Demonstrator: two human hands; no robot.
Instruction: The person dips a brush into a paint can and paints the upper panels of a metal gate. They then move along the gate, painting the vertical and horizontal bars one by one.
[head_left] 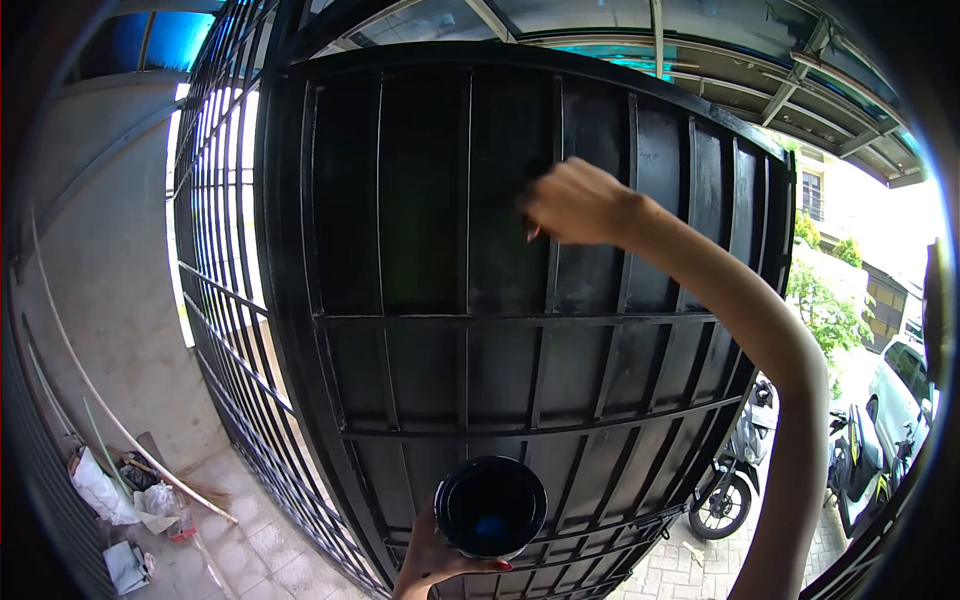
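A tall black metal gate with vertical ribs and crossbars fills the middle of the view. My left hand is wrapped round a round black container low in front of the gate, its open top facing me. Inside the container is something dark with a bluish reflection. Raised before the upper panels, my right hand is closed with the fingers curled; a dark, blurred shape at the fingertips cannot be told from the black gate.
Barred fencing stands left of the gate. Bags, a long pole and a broom lie near the grey wall at left. Beyond the gate's right edge are motorcycles and a white car. A metal-framed roof hangs overhead.
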